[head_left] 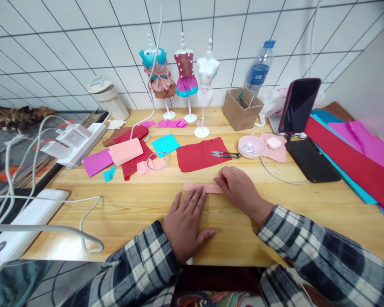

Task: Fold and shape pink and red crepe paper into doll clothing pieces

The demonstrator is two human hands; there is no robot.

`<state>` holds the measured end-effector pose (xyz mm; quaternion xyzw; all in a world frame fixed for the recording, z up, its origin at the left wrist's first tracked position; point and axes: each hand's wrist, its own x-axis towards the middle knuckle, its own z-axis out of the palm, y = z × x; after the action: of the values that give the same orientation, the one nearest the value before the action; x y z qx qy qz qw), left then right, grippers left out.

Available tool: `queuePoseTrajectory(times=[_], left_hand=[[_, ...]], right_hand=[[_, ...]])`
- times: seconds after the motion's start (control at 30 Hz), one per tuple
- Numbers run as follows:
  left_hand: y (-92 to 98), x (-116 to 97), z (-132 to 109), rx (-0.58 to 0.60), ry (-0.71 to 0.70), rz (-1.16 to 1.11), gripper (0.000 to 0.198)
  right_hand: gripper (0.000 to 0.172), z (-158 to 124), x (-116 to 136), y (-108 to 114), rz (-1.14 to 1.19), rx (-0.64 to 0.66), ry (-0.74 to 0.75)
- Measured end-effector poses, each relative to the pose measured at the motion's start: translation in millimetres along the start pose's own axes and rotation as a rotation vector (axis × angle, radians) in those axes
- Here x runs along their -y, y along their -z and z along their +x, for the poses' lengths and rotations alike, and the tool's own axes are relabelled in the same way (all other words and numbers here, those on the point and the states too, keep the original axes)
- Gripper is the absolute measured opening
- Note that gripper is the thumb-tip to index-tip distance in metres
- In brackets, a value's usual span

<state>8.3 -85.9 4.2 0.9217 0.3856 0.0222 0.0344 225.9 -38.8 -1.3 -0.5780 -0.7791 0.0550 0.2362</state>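
Note:
A narrow pink paper strip (202, 187) lies flat on the wooden table (131, 204) in front of me. My left hand (186, 221) lies flat on the table, fingers stretched out, fingertips touching the strip's left end. My right hand (240, 189) rests on the strip's right end, fingers curled and pinching it. Just beyond lies a red paper sheet (198, 155) with small thread snips (225, 154) on it.
Three small dress-form mannequins (182, 76) stand at the back, with a cardboard box (242, 108), a water bottle (259, 68) and a pink bead dish (251, 146). Two phones (299, 106) are at right beside coloured paper rolls (355, 162). Paper scraps (124, 151) and power strips (73, 143) lie left.

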Motion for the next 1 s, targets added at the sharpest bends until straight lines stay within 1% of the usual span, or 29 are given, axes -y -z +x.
queuePoseTrajectory(times=[0.03, 0.1, 0.13, 0.17, 0.27, 0.3, 0.37, 0.43, 0.53, 0.77, 1.0], left_hand=[[-0.8, 0.0, 1.1, 0.01, 0.016, -0.003, 0.086], [-2.2, 0.5, 1.3, -0.007, 0.031, -0.002, 0.086], [-2.8, 0.9, 0.8, -0.025, 0.033, 0.0, 0.086], [-3.3, 1.2, 0.2, -0.042, 0.034, -0.001, 0.087], [-4.4, 1.9, -0.6, -0.068, 0.028, -0.026, 0.091], [-4.6, 2.0, -0.4, -0.068, 0.033, -0.037, 0.09], [-4.9, 2.0, 0.3, -0.064, 0.048, -0.057, 0.085], [-4.8, 1.7, 1.0, -0.061, 0.062, -0.063, 0.081], [-4.3, 0.7, 1.2, -0.062, 0.073, -0.047, 0.081], [-2.5, -0.9, 1.7, -0.049, 0.096, -0.046, 0.08], [-0.9, -0.3, 2.1, -0.03, 0.102, -0.091, 0.082]], right_hand=[[0.023, -3.2, 0.9, 5.4, 0.001, -0.074, -0.016], [0.024, -12.6, 4.6, 15.3, -0.027, -0.206, -0.043], [0.025, -18.4, 7.5, 18.6, -0.048, -0.222, -0.041], [0.028, -24.6, 11.0, 20.3, -0.071, -0.198, -0.014], [0.038, -41.8, 22.0, 16.3, -0.136, 0.003, 0.17], [0.042, -45.8, 24.8, 13.2, -0.158, 0.049, 0.2], [0.046, -50.4, 28.0, 7.3, -0.192, 0.1, 0.22], [0.047, -51.2, 28.6, 4.3, -0.214, 0.124, 0.221], [0.044, -49.7, 27.3, 5.8, -0.235, 0.13, 0.215], [0.033, -53.1, 20.0, 14.3, -0.253, 0.089, 0.168], [0.03, -58.1, 7.5, 20.8, -0.28, 0.029, 0.078]])
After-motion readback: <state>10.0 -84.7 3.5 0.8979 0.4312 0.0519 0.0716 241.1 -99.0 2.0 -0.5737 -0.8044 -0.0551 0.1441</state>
